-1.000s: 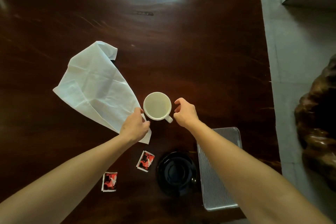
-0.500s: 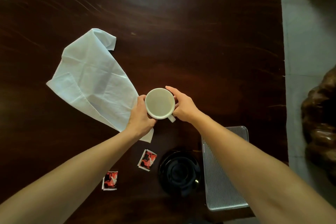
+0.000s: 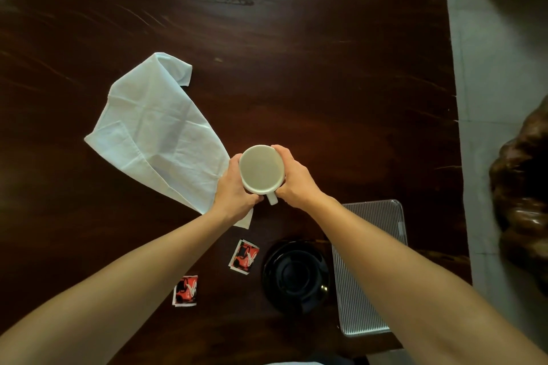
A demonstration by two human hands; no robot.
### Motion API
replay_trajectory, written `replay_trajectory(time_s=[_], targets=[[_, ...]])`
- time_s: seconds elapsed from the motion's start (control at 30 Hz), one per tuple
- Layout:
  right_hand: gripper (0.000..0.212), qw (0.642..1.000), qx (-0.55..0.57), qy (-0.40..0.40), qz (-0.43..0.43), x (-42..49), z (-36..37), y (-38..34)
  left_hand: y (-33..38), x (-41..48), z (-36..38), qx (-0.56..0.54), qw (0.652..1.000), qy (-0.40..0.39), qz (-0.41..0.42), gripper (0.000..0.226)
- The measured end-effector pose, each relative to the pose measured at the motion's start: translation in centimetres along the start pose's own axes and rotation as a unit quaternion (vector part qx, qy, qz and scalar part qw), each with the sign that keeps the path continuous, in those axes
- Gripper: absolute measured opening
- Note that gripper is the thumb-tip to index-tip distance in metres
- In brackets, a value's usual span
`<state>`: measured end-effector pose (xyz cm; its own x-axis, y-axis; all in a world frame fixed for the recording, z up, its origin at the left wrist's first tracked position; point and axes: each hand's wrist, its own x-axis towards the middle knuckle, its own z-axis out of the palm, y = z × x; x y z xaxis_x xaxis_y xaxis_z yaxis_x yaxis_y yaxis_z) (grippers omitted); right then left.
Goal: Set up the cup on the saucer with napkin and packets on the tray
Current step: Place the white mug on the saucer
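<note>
A white cup [image 3: 261, 168] is held between both hands over the dark wooden table, its handle pointing toward me. My left hand [image 3: 234, 194] wraps its left side and my right hand [image 3: 293, 176] wraps its right side. A white cloth napkin [image 3: 157, 133] lies spread out to the left, its near corner under my left hand. Near the table's front edge sits a black saucer [image 3: 296, 275]. Two red packets [image 3: 244, 256] [image 3: 185, 290] lie left of the saucer. A ribbed silver tray [image 3: 355, 305] lies to the right of the saucer, partly hidden by my right forearm.
The table's right edge [image 3: 453, 98] drops to a grey tiled floor. A dark brown lumpy object [image 3: 522, 187] stands on the floor at the right. A small metal item [image 3: 323, 288] rests on the saucer's right rim.
Both hands have closed in on the cup from either side and now grip it. The cup sits slightly larger in view, and the view has shifted toward the table.
</note>
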<state>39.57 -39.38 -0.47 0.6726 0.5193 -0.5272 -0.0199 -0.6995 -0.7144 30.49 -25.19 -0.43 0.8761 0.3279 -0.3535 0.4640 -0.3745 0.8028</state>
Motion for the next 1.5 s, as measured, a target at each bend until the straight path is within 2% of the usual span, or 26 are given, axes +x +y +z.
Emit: replay_trajectory(time_s=[0.3,0.7,0.93,1.23,1.5], targets=[[0.088,0.999,0.019,0.047,0.009,-3.9,0.4,-0.5,0.8,-2.0,-0.6,0.004,0.999,-0.032,0.042,0.078],[0.092,0.994,0.04,0.103,0.018,-11.2,0.4,-0.3,3.7,-6.9,-0.2,0.027,0.993,-0.084,0.078,0.089],[0.086,0.993,0.041,0.108,0.008,-16.2,0.0,2.2,4.8,-11.0,2.6,0.052,0.992,-0.092,0.07,0.087],[0.076,0.996,0.042,0.076,-0.015,-21.3,-0.5,5.4,5.4,-16.5,6.4,0.063,0.995,-0.059,0.047,0.085],[0.082,0.998,0.024,0.051,-0.017,-23.5,0.5,6.6,4.7,-19.4,7.4,0.084,0.994,-0.053,0.042,0.083]])
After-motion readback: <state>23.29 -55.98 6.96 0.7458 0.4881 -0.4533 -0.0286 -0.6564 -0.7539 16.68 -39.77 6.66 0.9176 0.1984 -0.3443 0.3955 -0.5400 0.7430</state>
